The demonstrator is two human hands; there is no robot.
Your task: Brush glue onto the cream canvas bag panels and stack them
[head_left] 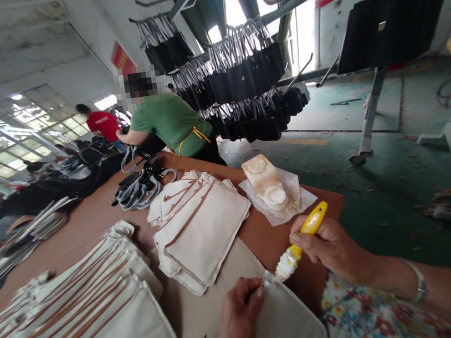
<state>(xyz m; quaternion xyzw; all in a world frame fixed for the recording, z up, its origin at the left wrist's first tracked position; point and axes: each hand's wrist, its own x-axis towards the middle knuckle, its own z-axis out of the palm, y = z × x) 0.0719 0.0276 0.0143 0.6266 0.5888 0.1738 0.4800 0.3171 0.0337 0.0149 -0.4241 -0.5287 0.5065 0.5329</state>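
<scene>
My right hand (328, 244) grips a yellow-handled brush (309, 227), whose bristles are coated in white paste. The bristle end is at the upper corner of a pale fabric bag piece (287, 322) near the table's front edge. With fingers pinched, my left hand (241, 315) holds that same corner, just left of the brush. Beyond them a white container (262, 178) with paste on it lies on a paper sheet (303, 197).
Cream bag pieces with brown trim lie in a stack (207, 230) and a long overlapping row (84, 329) on the brown table (178, 310). Dark straps (139, 186) are behind. A person in green (170, 120) bends over the table's far side. Black bags (249, 73) hang from racks.
</scene>
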